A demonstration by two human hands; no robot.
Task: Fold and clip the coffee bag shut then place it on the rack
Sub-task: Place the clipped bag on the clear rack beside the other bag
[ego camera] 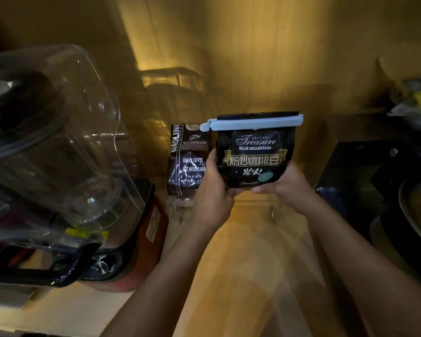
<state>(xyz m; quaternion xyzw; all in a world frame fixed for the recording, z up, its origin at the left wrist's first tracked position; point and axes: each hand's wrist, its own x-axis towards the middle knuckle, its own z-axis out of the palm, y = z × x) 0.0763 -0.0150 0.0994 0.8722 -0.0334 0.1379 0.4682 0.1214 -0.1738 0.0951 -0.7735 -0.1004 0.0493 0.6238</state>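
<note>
- I hold the black coffee bag [254, 158] upright between both hands, out in front of me over the wooden counter [248, 263], label toward me.
- My left hand [213, 188] cups the bag's left edge and lower corner; the thumb lies along the side. My right hand [283, 184] supports the bottom right corner from beneath, fingertips curled under the base. Both grips are closed on the bag; held low, I judge, to keep the clipped top free.
- The pale blue clip [253, 124] spans the folded top edge, its hinge end jutting past the left side. It appears fully seated, so folding and clipping look done; placing remains.
- The clear rack [255, 203] sits just below and behind the bag. A brown coffee bag [187, 164] already stands on its left part, just beside my left hand, which leaves the right part as the likely spot.
- Hard to make out: the rack is transparent and dimly lit; only its front edge and legs read clearly. Whether the bag's base touches it, I cannot tell.
- Most of my fingers are hidden behind the bag.
- A blender [58, 154] crowds the left; dark items at right are cut off.
</note>
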